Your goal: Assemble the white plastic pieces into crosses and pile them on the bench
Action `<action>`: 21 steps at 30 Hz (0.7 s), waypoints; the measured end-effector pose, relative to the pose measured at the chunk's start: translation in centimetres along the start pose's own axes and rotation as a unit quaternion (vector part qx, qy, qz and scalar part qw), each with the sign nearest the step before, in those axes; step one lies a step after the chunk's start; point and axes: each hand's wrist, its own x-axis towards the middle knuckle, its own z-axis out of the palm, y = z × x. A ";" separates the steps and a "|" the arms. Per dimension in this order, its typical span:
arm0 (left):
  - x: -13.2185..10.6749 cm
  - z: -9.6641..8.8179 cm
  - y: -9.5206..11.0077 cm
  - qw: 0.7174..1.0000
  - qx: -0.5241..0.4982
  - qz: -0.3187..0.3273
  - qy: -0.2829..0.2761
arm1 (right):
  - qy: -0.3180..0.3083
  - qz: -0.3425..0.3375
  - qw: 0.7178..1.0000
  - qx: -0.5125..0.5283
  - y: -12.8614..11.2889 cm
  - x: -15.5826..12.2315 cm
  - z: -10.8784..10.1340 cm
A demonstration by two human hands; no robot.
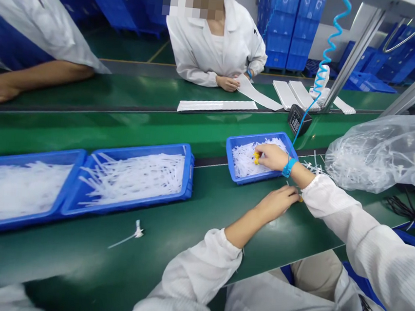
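My right hand, with yellow finger covers on its fingertips and a blue wristband, reaches into a small blue bin of small white plastic pieces. Its fingers are pinched together at the pieces; what they grip, if anything, is too small to make out. Just in front of that bin, my left hand is low over the green work surface, fingers curled together. A thin pale tip shows beside its fingers, but the held thing is mostly hidden.
Left are two larger blue bins, one with white tubes. A white part with a thin tube lies in front. At right sits a clear bag; a coiled blue hose hangs nearby. Co-workers sit opposite.
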 end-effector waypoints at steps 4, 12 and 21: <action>0.0 0.0 -0.5 0.999 -0.024 0.024 0.009 | 0.049 0.030 0.996 0.073 0.6 -0.8 0.0; 0.4 -0.3 0.0 1.000 0.000 0.028 -0.009 | 0.121 0.057 0.967 0.217 1.6 -1.4 1.4; 0.7 -0.6 0.4 0.996 0.078 0.011 -0.042 | 0.125 0.085 0.971 0.184 2.5 -1.3 1.5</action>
